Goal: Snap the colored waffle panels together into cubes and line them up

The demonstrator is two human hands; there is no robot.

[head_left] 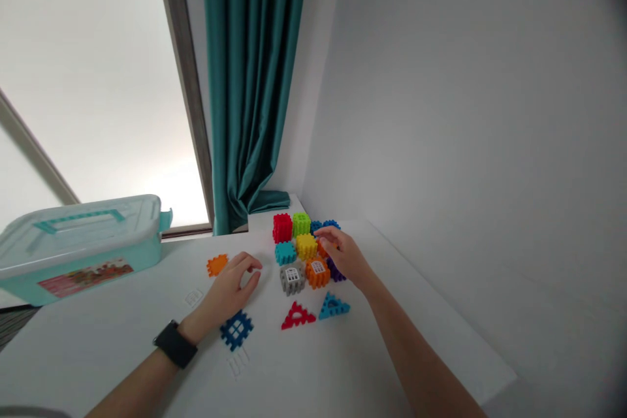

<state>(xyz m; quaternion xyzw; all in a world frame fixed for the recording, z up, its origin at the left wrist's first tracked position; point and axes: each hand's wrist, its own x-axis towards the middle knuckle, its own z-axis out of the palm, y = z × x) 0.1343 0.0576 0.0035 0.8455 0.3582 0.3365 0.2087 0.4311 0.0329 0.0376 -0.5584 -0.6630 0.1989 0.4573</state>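
My left hand (232, 284) rests on the white table with its fingers loosely curved and thumb apart, holding nothing. Near its fingers lies a flat orange notched piece (217, 265); a dark blue window piece (236, 330) lies beside its wrist. My right hand (347, 255) is over the right side of a group of block cubes, fingers apart. Beneath its thumb, an orange cube (323, 249) is partly hidden; I cannot tell whether they touch. Alongside stand yellow (306, 246), teal (285, 253), grey (292, 279), windowed orange (318, 272) and purple (336, 270) cubes.
Red (283, 228), lime (301, 224) and blue (332, 225) cubes form the back row. In front lie a red triangle (298, 316) and a blue triangle (334, 306). A lidded teal box (93, 248) stands at left; the wall borders the right.
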